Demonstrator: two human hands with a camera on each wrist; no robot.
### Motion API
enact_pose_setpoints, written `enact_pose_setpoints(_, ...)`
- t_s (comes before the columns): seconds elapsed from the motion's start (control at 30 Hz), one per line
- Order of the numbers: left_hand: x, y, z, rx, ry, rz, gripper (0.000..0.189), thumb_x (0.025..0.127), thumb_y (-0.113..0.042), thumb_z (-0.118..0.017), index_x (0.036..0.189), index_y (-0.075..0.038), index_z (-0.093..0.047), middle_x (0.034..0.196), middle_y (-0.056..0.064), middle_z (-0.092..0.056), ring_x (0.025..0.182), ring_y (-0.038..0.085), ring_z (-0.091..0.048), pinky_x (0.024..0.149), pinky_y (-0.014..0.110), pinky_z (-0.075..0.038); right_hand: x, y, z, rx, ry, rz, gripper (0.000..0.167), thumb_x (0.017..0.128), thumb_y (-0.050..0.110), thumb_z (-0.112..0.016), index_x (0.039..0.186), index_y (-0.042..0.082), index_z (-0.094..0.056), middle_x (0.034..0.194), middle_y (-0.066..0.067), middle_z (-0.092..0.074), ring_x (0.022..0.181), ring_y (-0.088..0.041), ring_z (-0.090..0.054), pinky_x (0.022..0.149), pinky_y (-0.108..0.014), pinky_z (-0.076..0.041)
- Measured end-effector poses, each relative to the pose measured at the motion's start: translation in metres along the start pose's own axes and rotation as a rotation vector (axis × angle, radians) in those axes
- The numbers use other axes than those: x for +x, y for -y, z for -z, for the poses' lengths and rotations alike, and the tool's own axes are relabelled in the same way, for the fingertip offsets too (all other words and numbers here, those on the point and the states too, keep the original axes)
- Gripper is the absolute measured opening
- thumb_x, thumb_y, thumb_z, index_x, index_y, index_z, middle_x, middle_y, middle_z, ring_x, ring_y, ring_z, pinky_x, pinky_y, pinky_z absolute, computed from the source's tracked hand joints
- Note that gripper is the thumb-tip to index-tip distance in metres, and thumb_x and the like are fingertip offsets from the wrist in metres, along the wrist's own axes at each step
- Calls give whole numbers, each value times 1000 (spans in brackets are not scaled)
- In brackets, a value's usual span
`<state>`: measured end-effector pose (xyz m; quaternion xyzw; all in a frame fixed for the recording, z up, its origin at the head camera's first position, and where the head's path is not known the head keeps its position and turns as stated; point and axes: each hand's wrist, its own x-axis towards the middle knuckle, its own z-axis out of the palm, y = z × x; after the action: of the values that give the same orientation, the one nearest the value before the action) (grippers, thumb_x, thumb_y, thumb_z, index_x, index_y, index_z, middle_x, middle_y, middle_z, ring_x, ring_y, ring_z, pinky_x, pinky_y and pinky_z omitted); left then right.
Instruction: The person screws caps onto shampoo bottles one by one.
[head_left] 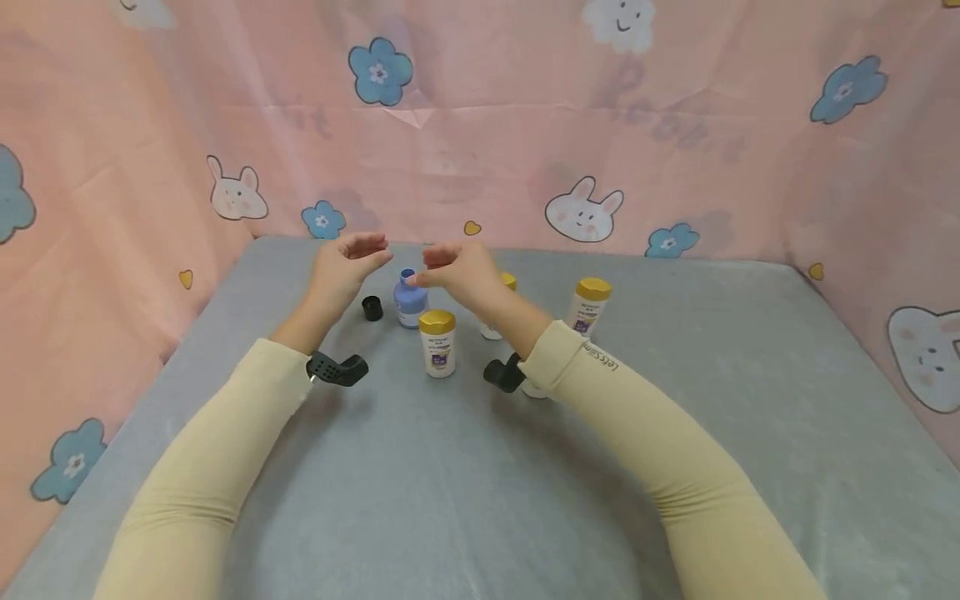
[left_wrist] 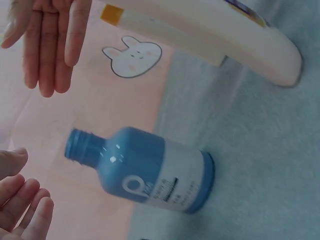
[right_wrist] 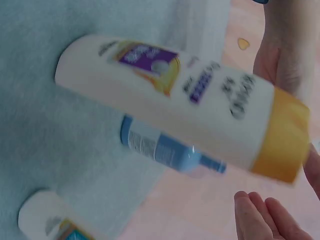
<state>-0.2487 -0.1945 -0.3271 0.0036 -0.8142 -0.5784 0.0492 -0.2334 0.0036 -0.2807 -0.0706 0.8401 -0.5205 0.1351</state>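
Observation:
In the head view a blue bottle stands upright with its neck uncapped. My left hand is raised on its left side, fingers extended and apart from it. On the other side my right hand hovers near the bottle's neck, its fingers also extended. The left wrist view shows the blue bottle between the fingers of both hands, with a gap on each side. A black cap lies on the table left of the bottle. Neither hand holds anything.
A white bottle with a gold cap stands just in front of the blue one. Another gold-capped bottle is at the right. Further white bottles are partly hidden by my right arm. A pink printed curtain hangs behind the grey table.

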Motion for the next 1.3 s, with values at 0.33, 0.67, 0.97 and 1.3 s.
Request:
enact_pose_setpoints(0.33,-11,30,10,138,59,133,53,95,-24,-68,141,-2,-53,146,16,-54,138,30,-49,117,46,-39,20,-4,-19,-71,31,-93,67,83,26,-82,143,15,-54,149,-3,-54,139,-21,-48,115,-37,-43)
enact_pose_setpoints(0.67,-20,50,14,159,140,197,63,94,-26,-69,147,-3,-44,152,18,-46,144,33,-40,120,51,-32,31,-9,-23,-139,89,-140,72,84,25,-82,147,15,-49,152,-4,-49,141,-23,-46,115,-39,-42)
enact_pose_setpoints(0.97,-18,60,7,157,153,191,60,93,-17,-69,147,-2,-45,151,18,-47,142,33,-42,119,48,-35,35,-17,-20,-125,125,-137,72,85,24,-81,148,12,-47,154,-3,-47,144,-23,-42,119,-40,-37)
enact_pose_setpoints(1.3,-16,62,-1,170,97,215,47,93,-10,-66,137,1,-56,138,23,-58,126,30,-51,107,40,-43,42,-28,-26,-213,158,-205,72,85,30,-80,149,17,-47,154,-2,-47,143,-22,-43,118,-39,-38)
